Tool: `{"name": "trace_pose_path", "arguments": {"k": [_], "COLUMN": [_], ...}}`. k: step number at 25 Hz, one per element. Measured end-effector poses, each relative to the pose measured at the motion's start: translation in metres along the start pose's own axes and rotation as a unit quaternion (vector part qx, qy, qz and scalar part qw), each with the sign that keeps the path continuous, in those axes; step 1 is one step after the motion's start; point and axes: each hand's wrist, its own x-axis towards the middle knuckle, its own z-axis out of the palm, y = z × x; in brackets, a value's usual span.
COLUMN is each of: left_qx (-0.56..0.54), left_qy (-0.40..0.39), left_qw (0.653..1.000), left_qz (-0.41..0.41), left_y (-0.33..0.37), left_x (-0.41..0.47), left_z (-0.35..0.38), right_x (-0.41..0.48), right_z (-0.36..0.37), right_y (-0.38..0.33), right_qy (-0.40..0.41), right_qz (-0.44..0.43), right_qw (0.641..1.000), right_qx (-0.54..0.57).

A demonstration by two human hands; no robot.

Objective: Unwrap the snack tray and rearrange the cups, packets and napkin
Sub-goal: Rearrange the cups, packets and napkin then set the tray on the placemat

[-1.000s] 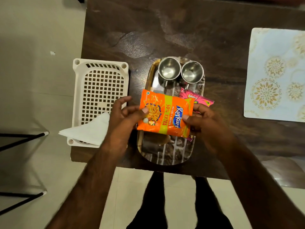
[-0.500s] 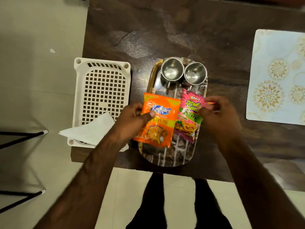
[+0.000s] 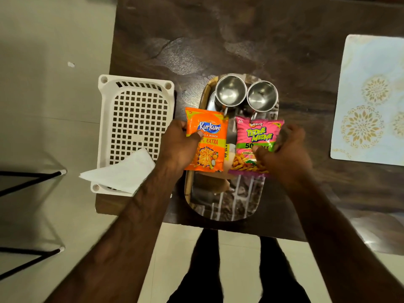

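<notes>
Fingers (image 3: 197, 134) of your left hand (image 3: 175, 147) are pinching the orange packet (image 3: 207, 141), your right hand (image 3: 284, 154) the pink packet (image 3: 255, 143), over the tray (image 3: 218, 206); cups (image 3: 230, 92) are standing behind, and the napkin (image 3: 122, 171) is waiting on the basket (image 3: 133, 119).

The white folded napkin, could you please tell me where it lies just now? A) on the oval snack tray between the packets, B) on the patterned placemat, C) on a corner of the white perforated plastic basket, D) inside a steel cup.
C: the white folded napkin rests across the near corner of the white perforated plastic basket, away from the tray.
</notes>
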Motion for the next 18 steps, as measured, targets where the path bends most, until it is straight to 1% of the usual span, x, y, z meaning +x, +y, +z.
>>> {"name": "trace_pose_path", "arguments": {"k": [3,5,10,13,15,18], "left_qx": [-0.011,0.002,0.086,0.123,0.128,0.134], "left_qy": [-0.001,0.007,-0.018,-0.024,-0.028,-0.029], "left_qw": [1.0,1.0,0.995,0.99,0.989,0.988], "left_qz": [0.003,0.01,0.055,0.07,0.071,0.075], "left_y": [0.003,0.004,0.007,0.008,0.008,0.003], "left_x": [0.002,0.004,0.004,0.008,0.009,0.011], "left_z": [0.008,0.012,0.01,0.006,0.005,0.007], "right_x": [0.014,0.017,0.007,0.005,0.003,-0.008], "right_z": [-0.011,-0.012,0.004,0.008,0.01,0.017], "right_y": [0.001,0.001,0.008,0.012,0.01,0.006], "right_qy": [0.016,0.013,0.004,0.043,0.065,0.069], "right_qz": [-0.021,-0.032,-0.061,-0.057,-0.061,-0.08], "right_qw": [1.0,0.999,0.998,0.997,0.996,0.994], "right_qx": [0.006,0.011,0.006,0.022,0.023,0.018]}}
